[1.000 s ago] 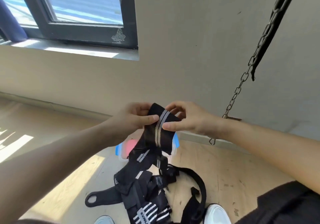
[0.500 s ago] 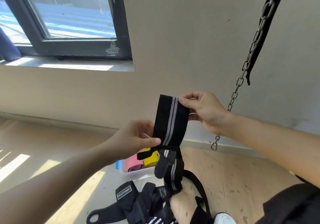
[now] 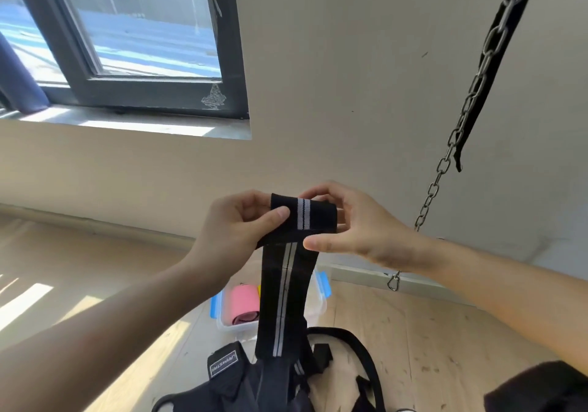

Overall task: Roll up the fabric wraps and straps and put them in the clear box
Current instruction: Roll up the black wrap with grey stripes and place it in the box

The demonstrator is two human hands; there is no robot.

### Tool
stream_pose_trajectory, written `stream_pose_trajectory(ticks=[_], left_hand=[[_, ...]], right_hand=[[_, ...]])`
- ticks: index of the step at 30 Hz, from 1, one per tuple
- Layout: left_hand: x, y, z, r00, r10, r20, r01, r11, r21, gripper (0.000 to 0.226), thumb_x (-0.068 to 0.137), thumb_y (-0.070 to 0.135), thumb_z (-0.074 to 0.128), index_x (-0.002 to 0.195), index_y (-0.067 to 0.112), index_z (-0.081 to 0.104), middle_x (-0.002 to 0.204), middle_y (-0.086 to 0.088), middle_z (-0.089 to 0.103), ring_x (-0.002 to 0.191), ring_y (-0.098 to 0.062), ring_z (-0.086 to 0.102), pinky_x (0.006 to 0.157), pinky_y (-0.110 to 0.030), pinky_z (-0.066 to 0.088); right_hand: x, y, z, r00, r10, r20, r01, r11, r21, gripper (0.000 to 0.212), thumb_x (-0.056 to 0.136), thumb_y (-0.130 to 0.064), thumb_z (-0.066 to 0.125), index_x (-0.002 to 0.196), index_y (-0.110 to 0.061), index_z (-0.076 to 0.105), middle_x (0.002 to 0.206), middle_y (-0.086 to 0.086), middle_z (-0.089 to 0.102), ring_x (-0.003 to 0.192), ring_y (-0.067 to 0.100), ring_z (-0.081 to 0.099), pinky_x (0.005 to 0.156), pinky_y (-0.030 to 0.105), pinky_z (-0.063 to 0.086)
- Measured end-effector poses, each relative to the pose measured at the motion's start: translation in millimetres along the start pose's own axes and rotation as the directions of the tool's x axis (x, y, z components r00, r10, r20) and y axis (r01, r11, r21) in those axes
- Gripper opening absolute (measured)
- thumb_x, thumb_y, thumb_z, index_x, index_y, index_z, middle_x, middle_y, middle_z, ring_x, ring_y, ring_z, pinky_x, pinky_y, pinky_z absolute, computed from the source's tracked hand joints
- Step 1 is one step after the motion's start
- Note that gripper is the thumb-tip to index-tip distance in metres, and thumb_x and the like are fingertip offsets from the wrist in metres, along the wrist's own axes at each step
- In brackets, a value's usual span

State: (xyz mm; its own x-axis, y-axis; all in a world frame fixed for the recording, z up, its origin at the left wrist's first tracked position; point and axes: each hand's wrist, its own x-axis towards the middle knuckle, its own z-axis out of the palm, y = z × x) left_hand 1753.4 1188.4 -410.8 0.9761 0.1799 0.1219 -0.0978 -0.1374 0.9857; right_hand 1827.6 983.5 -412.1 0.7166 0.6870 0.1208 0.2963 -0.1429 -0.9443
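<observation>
Lower centre, clear blue-clipped plastic box, pink fabric roll inside (yellow sliver beside), black grey-striped fabric wrap in front, folded top pinched by left hand and right hand.

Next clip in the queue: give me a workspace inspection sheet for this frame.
Surface: wooden floor, sunlit patches at left.
Job's things: black striped wrap held up, top end folded over, tail hanging down; clear box on the floor, holding a pink roll; pile of black straps nearer the person.
Clutter: nothing seen.
Hands: left hand and right hand both pinch the wrap's folded end.
Cables: nothing seen.
Surroundings: beige wall, window, hanging metal chain.
</observation>
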Motion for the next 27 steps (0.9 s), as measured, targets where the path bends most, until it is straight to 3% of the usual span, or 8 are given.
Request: stream_pose_trajectory(ticks=[2, 5, 8, 12, 17, 20, 23, 27], left_hand=[[0, 1, 0, 0.999, 0.004, -0.045, -0.004, 1.000, 0.011, 0.011, 0.090, 0.016, 0.074, 0.095, 0.007, 0.073, 0.079, -0.006, 0.078, 0.074, -0.017, 0.075, 0.065, -0.028, 0.059], [4, 0, -3, 0.988, 0.062, -0.145, -0.045, 0.992, 0.119, 0.031, 0.081, 0.035, 0.083, 0.080, 0.010, 0.065, 0.071, 0.003, 0.067, 0.071, -0.011, 0.065, 0.073, -0.040, 0.061], [5, 2, -9, 0.994, 0.098, -0.055, -0.091, 0.987, 0.132, 0.046, 0.068, 0.052, 0.080, 0.097, 0.020, 0.064, 0.091, 0.004, 0.072, 0.089, -0.012, 0.071, 0.079, -0.035, 0.061], [0, 1, -7, 0.977, 0.179, 0.114, -0.195, 0.967, 0.161, 0.030, 0.088, 0.022, 0.079, 0.116, 0.022, 0.068, 0.103, 0.002, 0.074, 0.097, -0.019, 0.073, 0.081, -0.032, 0.063], [2, -1, -7, 0.979, 0.189, 0.078, -0.198, 0.971, 0.134, 0.019, 0.092, 0.003, 0.071, 0.109, 0.011, 0.073, 0.096, -0.006, 0.076, 0.086, -0.023, 0.076, 0.065, -0.030, 0.063], [5, -4, -8, 0.975, 0.219, 0.026, -0.220, 0.967, 0.130, 0.015, 0.091, 0.000, 0.071, 0.102, 0.011, 0.074, 0.092, -0.006, 0.076, 0.077, -0.022, 0.074, 0.059, -0.031, 0.059], [8, -5, -5, 0.948, 0.318, -0.030, -0.304, 0.928, 0.215, 0.019, 0.090, 0.000, 0.072, 0.093, 0.019, 0.074, 0.086, 0.002, 0.075, 0.072, -0.019, 0.071, 0.064, -0.033, 0.060], [7, -5, -3, 0.943, 0.332, -0.013, -0.318, 0.914, 0.252, 0.028, 0.088, -0.003, 0.072, 0.086, 0.025, 0.071, 0.083, 0.004, 0.074, 0.078, -0.019, 0.071, 0.071, -0.040, 0.059]], right_hand=[[2, -3, 4, 0.995, -0.058, -0.083, 0.055, 0.998, -0.031, 0.036, 0.086, -0.002, 0.077, 0.114, -0.017, 0.062, 0.101, 0.010, 0.068, 0.090, 0.018, 0.073, 0.078, 0.032, 0.060], [6, -7, 7, 0.981, -0.102, -0.162, 0.100, 0.995, -0.024, 0.022, 0.089, -0.003, 0.073, 0.109, -0.010, 0.067, 0.089, 0.011, 0.072, 0.079, 0.018, 0.073, 0.066, 0.029, 0.059], [8, -7, 7, 0.977, -0.084, -0.195, 0.075, 0.996, -0.055, 0.014, 0.093, -0.012, 0.070, 0.106, -0.007, 0.071, 0.089, 0.012, 0.075, 0.077, 0.017, 0.074, 0.064, 0.030, 0.059], [10, -6, 7, 0.987, -0.015, -0.160, 0.003, 0.997, -0.079, 0.021, 0.096, -0.022, 0.065, 0.108, -0.007, 0.072, 0.090, 0.014, 0.076, 0.076, 0.019, 0.074, 0.060, 0.028, 0.056], [9, -9, 6, 0.996, 0.034, -0.077, -0.036, 0.999, -0.029, 0.025, 0.099, -0.024, 0.059, 0.108, -0.004, 0.070, 0.084, 0.013, 0.073, 0.071, 0.019, 0.071, 0.055, 0.029, 0.054], [8, -13, 7, 0.996, 0.048, -0.074, -0.045, 0.998, 0.039, 0.026, 0.101, -0.026, 0.056, 0.114, -0.008, 0.069, 0.096, 0.018, 0.074, 0.078, 0.019, 0.071, 0.057, 0.030, 0.055], [9, -17, 10, 0.993, 0.083, -0.081, -0.073, 0.990, 0.120, 0.039, 0.099, -0.039, 0.051, 0.114, -0.009, 0.071, 0.102, 0.017, 0.075, 0.084, 0.023, 0.071, 0.065, 0.035, 0.056], [10, -15, 12, 0.986, 0.101, -0.130, -0.075, 0.978, 0.194, 0.022, 0.097, -0.023, 0.061, 0.107, -0.008, 0.073, 0.100, 0.018, 0.076, 0.088, 0.027, 0.071, 0.085, 0.053, 0.056]])
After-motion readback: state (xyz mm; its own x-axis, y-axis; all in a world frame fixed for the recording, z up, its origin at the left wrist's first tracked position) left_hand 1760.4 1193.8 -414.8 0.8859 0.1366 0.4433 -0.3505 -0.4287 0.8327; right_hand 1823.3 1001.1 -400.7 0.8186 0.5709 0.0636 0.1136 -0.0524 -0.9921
